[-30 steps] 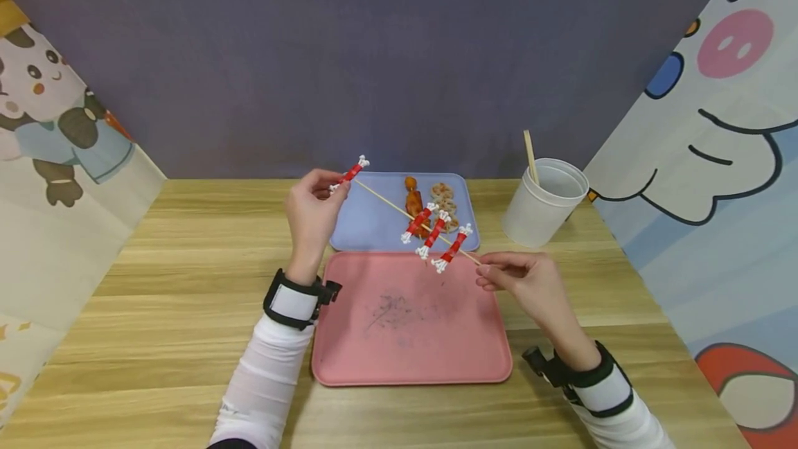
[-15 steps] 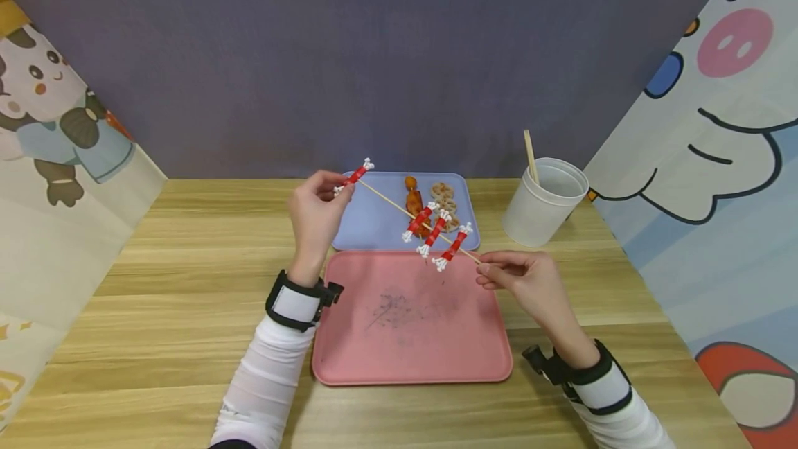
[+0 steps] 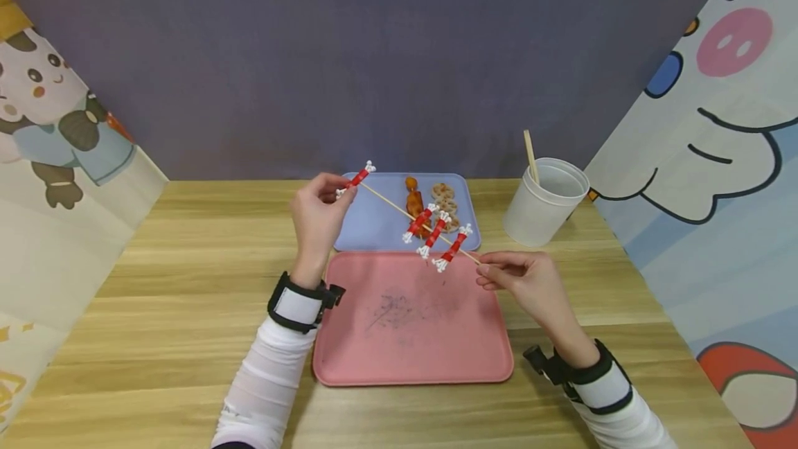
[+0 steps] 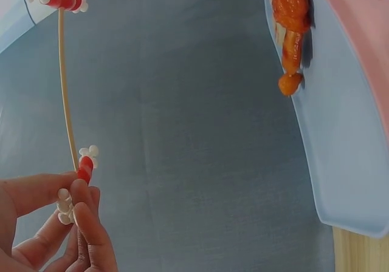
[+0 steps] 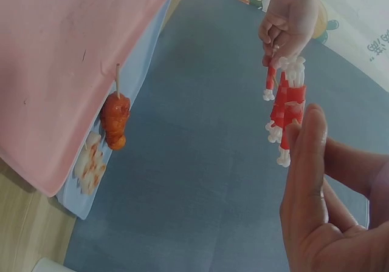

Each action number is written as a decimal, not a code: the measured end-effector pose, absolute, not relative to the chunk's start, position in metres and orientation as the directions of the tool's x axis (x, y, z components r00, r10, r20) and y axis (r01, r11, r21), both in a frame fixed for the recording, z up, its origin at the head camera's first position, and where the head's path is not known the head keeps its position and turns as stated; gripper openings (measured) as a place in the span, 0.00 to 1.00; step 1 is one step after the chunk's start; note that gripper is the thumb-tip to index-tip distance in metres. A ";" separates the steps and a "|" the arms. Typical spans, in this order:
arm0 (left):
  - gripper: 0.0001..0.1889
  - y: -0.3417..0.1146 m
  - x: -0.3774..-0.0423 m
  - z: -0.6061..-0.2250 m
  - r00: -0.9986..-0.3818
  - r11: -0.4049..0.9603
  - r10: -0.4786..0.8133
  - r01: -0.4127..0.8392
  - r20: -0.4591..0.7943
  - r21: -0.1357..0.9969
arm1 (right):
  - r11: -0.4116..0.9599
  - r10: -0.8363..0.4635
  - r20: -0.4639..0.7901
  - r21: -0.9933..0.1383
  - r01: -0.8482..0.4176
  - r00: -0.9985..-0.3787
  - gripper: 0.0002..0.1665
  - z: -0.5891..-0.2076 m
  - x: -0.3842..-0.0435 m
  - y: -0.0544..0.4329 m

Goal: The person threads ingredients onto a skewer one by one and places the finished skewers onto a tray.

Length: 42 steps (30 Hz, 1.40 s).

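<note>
My left hand (image 3: 319, 217) pinches a red-wrapped enoki roll (image 3: 361, 177), with white knobbed ends, at the far end of a thin wooden skewer (image 3: 388, 201). The left wrist view shows the skewer (image 4: 63, 84) meeting that roll (image 4: 86, 167) at the fingertips; whether its tip has gone through is hidden by them. My right hand (image 3: 526, 283) pinches the skewer's near end between thumb and fingers. Three similar rolls (image 3: 438, 233) sit threaded close together nearer the right hand. The skewer slants in the air above the trays.
Below lies a pink tray (image 3: 414, 338) with dark marks. Behind it, a pale blue tray (image 3: 368, 227) bears a brown-orange skewer (image 3: 413, 201) and a skewer of pale round slices (image 3: 443, 192). A white cup (image 3: 536, 213) with wooden sticks (image 3: 530, 154) stands right, before a grey wall (image 3: 386, 61).
The left hand and its roll have shifted slightly right and down along the skewer, closer to the three other rolls. The right hand has stayed almost still.
</note>
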State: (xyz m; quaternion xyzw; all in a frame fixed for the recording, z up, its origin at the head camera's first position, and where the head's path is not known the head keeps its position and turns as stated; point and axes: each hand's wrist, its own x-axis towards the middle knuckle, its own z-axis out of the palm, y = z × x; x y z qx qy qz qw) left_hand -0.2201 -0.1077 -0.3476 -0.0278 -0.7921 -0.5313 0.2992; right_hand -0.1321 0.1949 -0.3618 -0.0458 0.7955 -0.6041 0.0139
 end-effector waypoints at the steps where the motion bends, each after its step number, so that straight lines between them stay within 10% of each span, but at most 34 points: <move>1: 0.06 -0.107 -0.220 -0.348 -0.819 0.434 -0.275 0.361 0.503 0.825 | 0.266 -0.091 0.029 -0.963 -0.052 -0.995 0.14 -0.362 -0.132 0.195; 42: 0.02 -0.079 -0.215 -0.364 -0.852 0.479 -0.088 0.419 0.517 0.772 | 0.254 -0.096 0.030 -0.966 -0.054 -0.995 0.14 -0.373 -0.134 0.192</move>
